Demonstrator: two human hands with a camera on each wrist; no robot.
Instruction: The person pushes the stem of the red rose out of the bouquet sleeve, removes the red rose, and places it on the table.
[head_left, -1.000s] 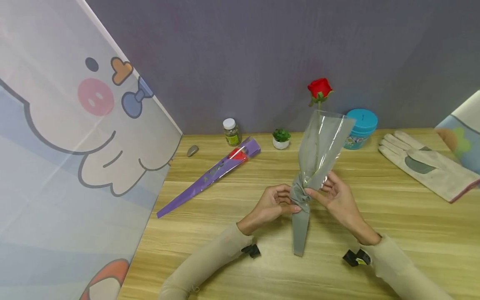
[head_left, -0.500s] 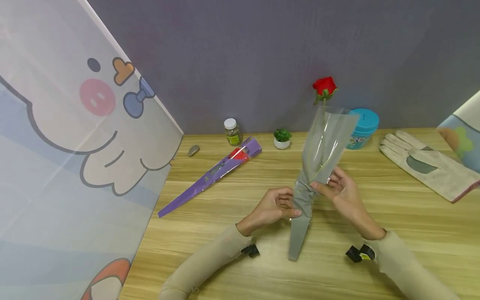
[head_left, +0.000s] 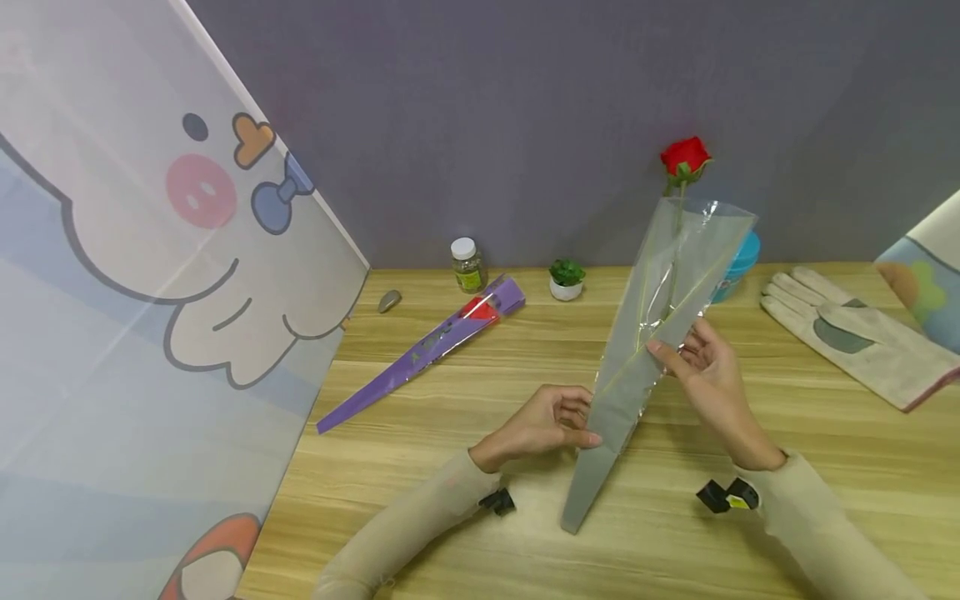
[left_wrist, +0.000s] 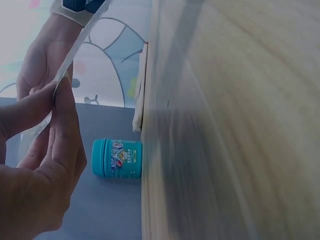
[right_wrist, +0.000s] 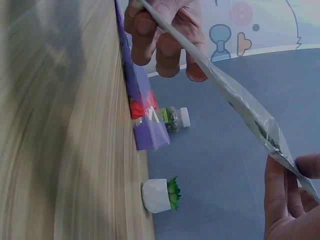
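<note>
In the head view a grey, clear-fronted flower sleeve [head_left: 628, 383] is held at a slant above the table, its narrow end low and left. A red rose [head_left: 686, 157] stands out of its wide top, with the stem inside. My left hand [head_left: 543, 423] pinches the sleeve's left edge, low down, between thumb and fingers. Higher up on the opposite edge, my right hand [head_left: 708, 379] pinches it, thumb in front. The left wrist view shows the sleeve edge-on in my left hand [left_wrist: 47, 155]; the right wrist view has it thin and flat beside my right hand [right_wrist: 292, 205].
A purple-wrapped rose [head_left: 427, 354] lies on the left. Along the back stand a white-capped jar [head_left: 468, 267], a small potted plant [head_left: 566, 281] and a blue tub [head_left: 741, 262], partly behind the sleeve. A stone [head_left: 389, 301] lies left, a work glove [head_left: 855, 333] right.
The bunched, creased sleeve has been straightened out flat. It now tilts more, with rose and top shifted right and up. My right hand has moved up and right along its edge.
</note>
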